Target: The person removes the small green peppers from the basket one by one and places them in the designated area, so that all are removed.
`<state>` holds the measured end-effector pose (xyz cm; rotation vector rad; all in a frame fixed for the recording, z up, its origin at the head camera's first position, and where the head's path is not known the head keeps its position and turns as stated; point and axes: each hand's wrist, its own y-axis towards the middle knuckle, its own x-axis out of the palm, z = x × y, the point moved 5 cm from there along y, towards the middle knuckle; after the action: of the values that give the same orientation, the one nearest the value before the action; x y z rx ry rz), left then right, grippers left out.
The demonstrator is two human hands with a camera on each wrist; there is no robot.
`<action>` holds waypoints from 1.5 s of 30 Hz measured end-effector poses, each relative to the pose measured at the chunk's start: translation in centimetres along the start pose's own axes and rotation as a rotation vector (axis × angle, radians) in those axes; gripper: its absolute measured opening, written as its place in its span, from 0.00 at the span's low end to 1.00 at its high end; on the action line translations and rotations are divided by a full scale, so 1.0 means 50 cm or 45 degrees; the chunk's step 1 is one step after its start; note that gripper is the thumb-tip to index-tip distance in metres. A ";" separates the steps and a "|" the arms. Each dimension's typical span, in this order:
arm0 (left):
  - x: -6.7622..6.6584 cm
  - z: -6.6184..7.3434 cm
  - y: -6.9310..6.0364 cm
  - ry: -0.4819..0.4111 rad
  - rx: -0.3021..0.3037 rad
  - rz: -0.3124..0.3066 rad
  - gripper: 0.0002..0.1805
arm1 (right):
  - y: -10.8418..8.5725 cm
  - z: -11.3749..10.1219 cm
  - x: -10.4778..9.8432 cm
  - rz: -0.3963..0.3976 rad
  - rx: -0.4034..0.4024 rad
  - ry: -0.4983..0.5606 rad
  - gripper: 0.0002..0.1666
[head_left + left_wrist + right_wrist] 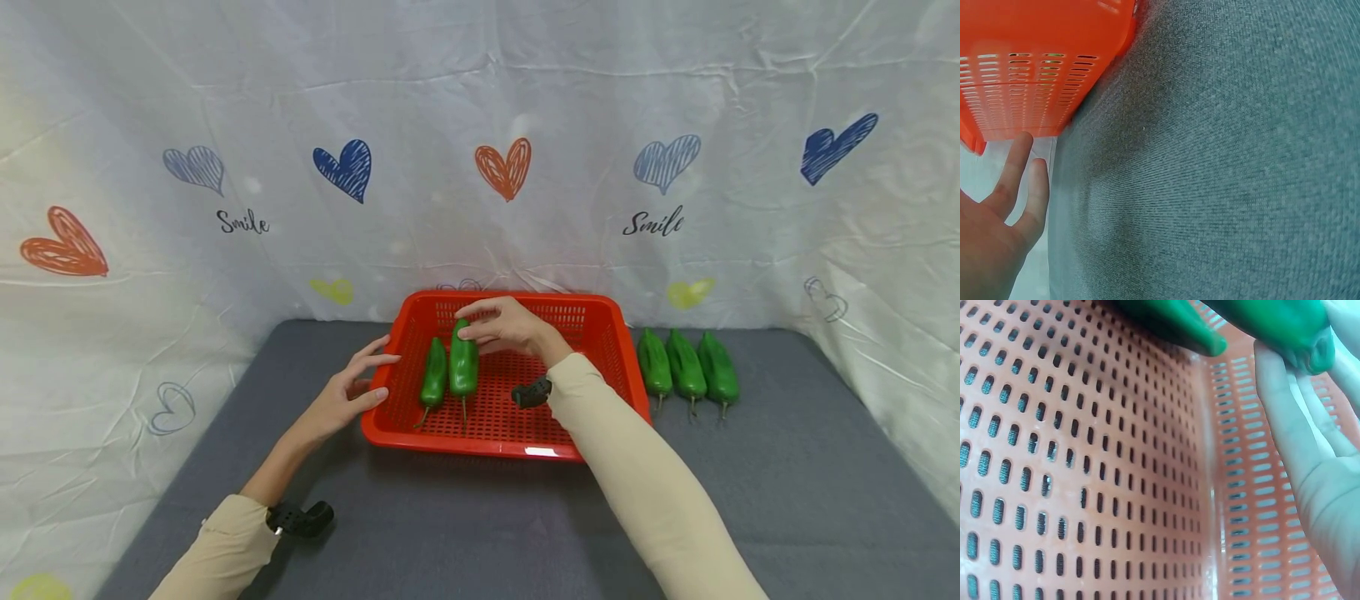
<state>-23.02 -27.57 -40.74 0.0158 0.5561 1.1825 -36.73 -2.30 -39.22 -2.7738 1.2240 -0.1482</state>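
My right hand point(513, 325) reaches into a red plastic basket point(472, 447) and grips a green pepper point(463, 371) by its far end, the stem toward me. In the right wrist view, fingers and thumb lie around the blunt tip of this pepper point(1272, 322). Just left of it, another green pepper point(434, 375) lies on the basket floor. At the basket's left rim is my left hand point(341, 400), fingers spread and fairly straight, fingertips at the rim. The left wrist view shows part of that hand point(988, 237) beside the slotted basket wall point(1035, 94).
To the right of the basket, three green peppers point(686, 367) lie in a row on the grey cloth-covered table point(810, 467), stems toward me. Behind the table hangs a white sheet point(420, 100) printed with hearts and writing.
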 end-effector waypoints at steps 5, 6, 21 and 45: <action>0.001 0.004 0.001 -0.002 -0.007 -0.001 0.26 | -0.005 -0.014 -0.003 0.015 -0.034 -0.026 0.28; 0.001 0.004 0.001 -0.007 -0.008 -0.002 0.26 | -0.006 -0.017 -0.004 0.021 -0.040 -0.032 0.28; 0.002 0.003 0.005 -0.001 0.001 -0.004 0.26 | -0.030 -0.057 -0.001 0.037 -0.094 -0.053 0.30; 0.002 -0.005 0.002 -0.035 -0.033 -0.014 0.26 | -0.126 -0.125 -0.012 0.101 -0.144 -0.087 0.25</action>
<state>-23.20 -27.50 -40.96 0.0066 0.5163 1.1771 -33.35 2.02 -32.21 -2.7926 1.3632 0.0236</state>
